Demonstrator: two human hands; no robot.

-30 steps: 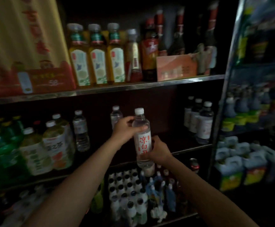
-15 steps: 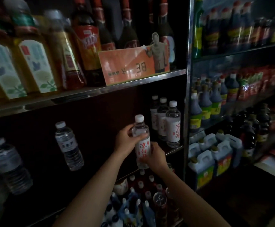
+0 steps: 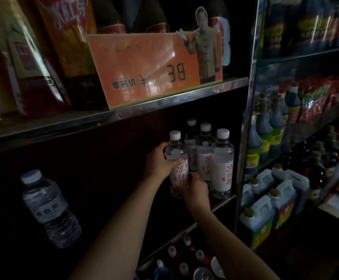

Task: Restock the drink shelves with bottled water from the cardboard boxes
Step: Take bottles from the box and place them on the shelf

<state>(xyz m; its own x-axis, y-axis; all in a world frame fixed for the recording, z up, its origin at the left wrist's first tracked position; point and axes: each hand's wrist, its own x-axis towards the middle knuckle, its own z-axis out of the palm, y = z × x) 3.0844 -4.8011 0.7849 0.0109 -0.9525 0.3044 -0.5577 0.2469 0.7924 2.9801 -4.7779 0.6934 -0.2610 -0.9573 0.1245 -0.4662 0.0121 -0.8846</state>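
Observation:
A clear water bottle (image 3: 177, 158) with a white cap and a white label with red characters is upright at the middle shelf (image 3: 221, 205), just left of three like bottles (image 3: 222, 164) standing at the shelf's right end. My left hand (image 3: 158, 160) grips its upper body from the left. My right hand (image 3: 195, 188) holds its lower part from the front, hiding the base, so I cannot tell whether it stands on the shelf.
Another water bottle (image 3: 49, 207) with a grey label stands further left on the same dark shelf. An orange price card (image 3: 144, 67) and tall bottles fill the shelf above. Small capped bottles (image 3: 184, 257) sit on the shelf below. Jugs (image 3: 265, 215) and dark bottles fill the rack at right.
Both hands have carried the bottle to the right and deeper into the shelf, up against the three standing bottles. The view has closed in on the shelf.

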